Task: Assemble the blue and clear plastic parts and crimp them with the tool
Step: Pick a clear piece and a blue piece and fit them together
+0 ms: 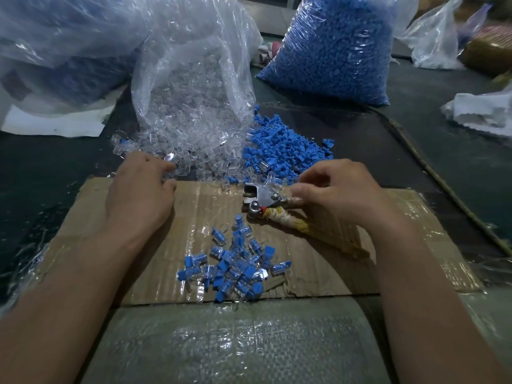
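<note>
Pickup step, prob.: left hand lay curled in clear parts at 11 o'clock, right hand curled over tool at 1; holds unclear; blue parts at 12; next needed one pair mated.

Dim light is falling over a dark floor covering, glinting off a taped cardboard sheet (its near edge torn). A thin rope is trailing rightward, and a woven sack is lying nearest.

Left hand palm-down, fingers curled; right hand fingertips bunched.
</note>
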Action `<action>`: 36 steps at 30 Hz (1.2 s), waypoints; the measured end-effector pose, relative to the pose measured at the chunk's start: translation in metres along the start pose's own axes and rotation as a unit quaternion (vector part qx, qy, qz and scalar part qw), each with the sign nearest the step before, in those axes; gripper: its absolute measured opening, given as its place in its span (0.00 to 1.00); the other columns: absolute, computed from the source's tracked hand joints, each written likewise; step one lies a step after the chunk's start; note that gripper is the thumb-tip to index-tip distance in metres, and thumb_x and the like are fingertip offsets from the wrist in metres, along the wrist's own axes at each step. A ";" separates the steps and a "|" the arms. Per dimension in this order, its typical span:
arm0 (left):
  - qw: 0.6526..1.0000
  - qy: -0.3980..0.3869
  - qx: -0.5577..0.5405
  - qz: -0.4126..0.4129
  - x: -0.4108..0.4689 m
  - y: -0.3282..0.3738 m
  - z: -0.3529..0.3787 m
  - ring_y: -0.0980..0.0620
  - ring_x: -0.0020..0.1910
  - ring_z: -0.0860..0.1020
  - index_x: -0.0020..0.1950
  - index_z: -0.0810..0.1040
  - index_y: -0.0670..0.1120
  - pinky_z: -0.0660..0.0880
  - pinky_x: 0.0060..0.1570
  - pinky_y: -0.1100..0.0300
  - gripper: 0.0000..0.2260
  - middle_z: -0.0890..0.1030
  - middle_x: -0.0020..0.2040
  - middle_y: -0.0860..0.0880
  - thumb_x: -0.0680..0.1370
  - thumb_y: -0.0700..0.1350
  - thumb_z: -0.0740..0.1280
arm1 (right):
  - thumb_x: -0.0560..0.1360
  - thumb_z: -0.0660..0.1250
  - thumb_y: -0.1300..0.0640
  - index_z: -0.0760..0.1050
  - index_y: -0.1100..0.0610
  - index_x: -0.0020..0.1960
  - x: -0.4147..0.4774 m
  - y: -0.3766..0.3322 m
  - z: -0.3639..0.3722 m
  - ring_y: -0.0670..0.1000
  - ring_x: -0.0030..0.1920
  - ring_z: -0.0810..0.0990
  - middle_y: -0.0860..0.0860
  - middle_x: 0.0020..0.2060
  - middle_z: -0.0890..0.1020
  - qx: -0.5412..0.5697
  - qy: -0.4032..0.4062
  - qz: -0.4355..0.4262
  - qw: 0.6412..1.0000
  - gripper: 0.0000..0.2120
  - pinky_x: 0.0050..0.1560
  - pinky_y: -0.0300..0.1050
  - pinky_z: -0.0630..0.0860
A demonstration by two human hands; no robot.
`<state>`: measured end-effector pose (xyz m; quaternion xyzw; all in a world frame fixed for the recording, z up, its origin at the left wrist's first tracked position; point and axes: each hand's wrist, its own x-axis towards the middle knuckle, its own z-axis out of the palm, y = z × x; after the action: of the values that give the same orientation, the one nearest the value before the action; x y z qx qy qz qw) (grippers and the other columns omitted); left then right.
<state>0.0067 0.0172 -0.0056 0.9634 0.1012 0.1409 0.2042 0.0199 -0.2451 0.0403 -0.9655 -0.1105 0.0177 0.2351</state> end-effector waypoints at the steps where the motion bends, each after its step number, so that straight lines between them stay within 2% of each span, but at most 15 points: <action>1: 1.000 0.000 0.003 0.004 0.000 0.000 0.000 0.40 0.61 0.70 0.63 0.77 0.43 0.66 0.58 0.49 0.15 0.73 0.59 0.38 0.76 0.42 0.66 | 0.70 0.68 0.43 0.79 0.49 0.45 0.001 0.002 -0.001 0.42 0.41 0.75 0.41 0.37 0.77 0.005 0.028 0.008 1.000 0.11 0.42 0.41 0.72; 3: 1.000 0.001 0.003 0.006 0.001 0.000 -0.001 0.40 0.58 0.72 0.61 0.78 0.43 0.68 0.56 0.50 0.14 0.75 0.57 0.39 0.76 0.43 0.67 | 0.72 0.68 0.46 0.78 0.48 0.41 0.002 0.007 -0.003 0.40 0.37 0.75 0.39 0.33 0.76 0.016 0.075 0.026 0.997 0.06 0.37 0.38 0.69; 5: 1.000 0.004 -0.008 0.013 0.001 0.001 -0.002 0.41 0.54 0.75 0.59 0.79 0.44 0.70 0.53 0.51 0.13 0.77 0.54 0.40 0.75 0.45 0.69 | 0.73 0.68 0.49 0.75 0.46 0.38 0.003 0.012 -0.005 0.38 0.35 0.74 0.38 0.31 0.75 0.030 0.124 0.047 0.991 0.06 0.34 0.35 0.67; 8: 0.999 0.017 -0.040 0.025 -0.001 0.003 -0.003 0.44 0.48 0.76 0.52 0.81 0.44 0.70 0.49 0.53 0.10 0.79 0.49 0.42 0.73 0.46 0.71 | 0.73 0.69 0.51 0.74 0.46 0.33 0.005 0.020 -0.007 0.39 0.35 0.74 0.39 0.30 0.76 0.061 0.180 0.084 0.978 0.10 0.38 0.41 0.71; 11: 0.998 0.024 -0.056 0.035 -0.003 0.006 -0.005 0.46 0.45 0.75 0.42 0.81 0.46 0.66 0.44 0.56 0.04 0.78 0.45 0.44 0.71 0.45 0.73 | 0.73 0.68 0.52 0.73 0.46 0.32 0.007 0.025 -0.006 0.39 0.34 0.75 0.41 0.30 0.77 0.070 0.189 0.109 0.973 0.12 0.38 0.42 0.70; 14: 0.997 0.024 -0.067 0.034 -0.006 0.007 -0.004 0.47 0.50 0.72 0.39 0.79 0.47 0.62 0.45 0.59 0.04 0.72 0.46 0.48 0.70 0.45 0.73 | 0.73 0.68 0.51 0.74 0.47 0.34 0.009 0.028 -0.003 0.40 0.36 0.75 0.42 0.32 0.77 0.077 0.172 0.121 0.975 0.10 0.36 0.41 0.71; 16: 0.995 0.035 -0.090 0.038 -0.007 0.009 -0.005 0.51 0.49 0.69 0.40 0.79 0.47 0.61 0.46 0.59 0.04 0.70 0.46 0.51 0.70 0.45 0.73 | 0.74 0.68 0.52 0.75 0.48 0.37 0.011 0.032 -0.001 0.40 0.36 0.75 0.41 0.33 0.77 0.072 0.163 0.128 0.976 0.07 0.36 0.40 0.70; 18: 0.990 0.057 -0.123 0.045 -0.009 0.012 -0.007 0.53 0.43 0.71 0.39 0.78 0.47 0.63 0.43 0.62 0.04 0.72 0.41 0.51 0.71 0.45 0.72 | 0.74 0.67 0.53 0.77 0.48 0.41 0.014 0.034 0.002 0.40 0.37 0.74 0.39 0.34 0.76 0.059 0.153 0.132 0.978 0.03 0.38 0.40 0.70; 20: 0.981 0.060 -0.178 0.043 -0.013 0.016 -0.009 0.58 0.35 0.71 0.38 0.76 0.48 0.63 0.35 0.71 0.06 0.73 0.35 0.54 0.73 0.44 0.71 | 0.74 0.67 0.54 0.80 0.50 0.46 0.017 0.034 0.006 0.43 0.39 0.75 0.40 0.35 0.75 0.034 0.145 0.130 0.980 0.03 0.43 0.42 0.72; 22: 0.974 0.034 -0.219 0.045 -0.017 0.021 -0.009 0.63 0.32 0.72 0.37 0.73 0.49 0.65 0.33 0.78 0.08 0.73 0.33 0.56 0.74 0.43 0.69 | 0.74 0.67 0.53 0.81 0.51 0.49 0.020 0.034 0.011 0.44 0.40 0.73 0.42 0.37 0.76 0.000 0.141 0.127 0.982 0.06 0.42 0.43 0.71; 24: 0.969 0.001 -0.242 0.054 -0.021 0.025 -0.008 0.69 0.32 0.73 0.36 0.71 0.52 0.65 0.33 0.80 0.10 0.74 0.33 0.55 0.74 0.42 0.69 | 0.74 0.67 0.52 0.81 0.52 0.50 0.023 0.033 0.014 0.44 0.40 0.72 0.45 0.40 0.79 -0.033 0.135 0.122 0.983 0.08 0.41 0.42 0.68; 25: 0.966 -0.012 -0.251 0.060 -0.022 0.026 -0.007 0.71 0.32 0.73 0.36 0.71 0.53 0.66 0.32 0.80 0.11 0.75 0.33 0.55 0.74 0.41 0.69 | 0.74 0.68 0.52 0.81 0.53 0.51 0.024 0.033 0.015 0.45 0.41 0.73 0.47 0.43 0.80 -0.047 0.130 0.121 0.983 0.08 0.42 0.42 0.68; 27: 0.962 -0.028 -0.264 0.068 -0.023 0.028 -0.007 0.67 0.33 0.75 0.37 0.71 0.55 0.70 0.32 0.75 0.12 0.76 0.34 0.56 0.73 0.40 0.70 | 0.73 0.68 0.51 0.80 0.53 0.52 0.026 0.032 0.017 0.47 0.44 0.74 0.49 0.47 0.82 -0.066 0.117 0.121 0.984 0.10 0.43 0.42 0.68; 32: 0.949 -0.044 -0.306 0.056 -0.023 0.027 -0.006 0.55 0.38 0.78 0.39 0.73 0.57 0.75 0.39 0.63 0.15 0.79 0.38 0.53 0.72 0.37 0.71 | 0.73 0.69 0.52 0.80 0.54 0.50 0.030 0.029 0.019 0.46 0.43 0.72 0.50 0.48 0.81 -0.069 0.104 0.125 0.984 0.09 0.43 0.43 0.68; 36: 0.936 -0.046 -0.348 0.029 -0.023 0.027 -0.008 0.56 0.37 0.79 0.40 0.75 0.56 0.75 0.38 0.64 0.14 0.80 0.38 0.52 0.72 0.36 0.70 | 0.73 0.68 0.53 0.80 0.54 0.48 0.030 0.029 0.020 0.47 0.43 0.73 0.50 0.45 0.80 -0.070 0.095 0.126 0.985 0.07 0.43 0.44 0.69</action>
<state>-0.0137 -0.0095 0.0075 0.8400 0.0084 0.1288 0.5269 0.0531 -0.2544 0.0098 -0.9831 0.0338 -0.0527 0.1722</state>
